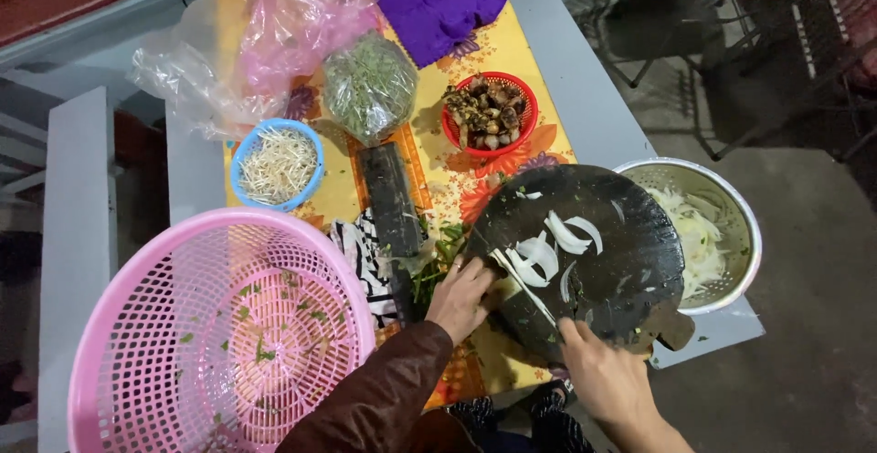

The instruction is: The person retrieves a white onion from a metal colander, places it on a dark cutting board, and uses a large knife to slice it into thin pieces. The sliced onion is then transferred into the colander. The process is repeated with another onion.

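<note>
The left hand [459, 296] lies on the nine o'clock edge of the round dark cutting board [630, 270], fingers curled together against white onion slices [534, 259]. The slices sit just at two o'clock of those fingertips. The right hand [598, 371], at the board's six o'clock rim, is closed around a thin-bladed knife [523, 284] whose blade runs toward ten o'clock, touching the slices. At three o'clock stands a steel colander [731, 211]; at eight o'clock, a pink plastic basket [137, 325].
</note>
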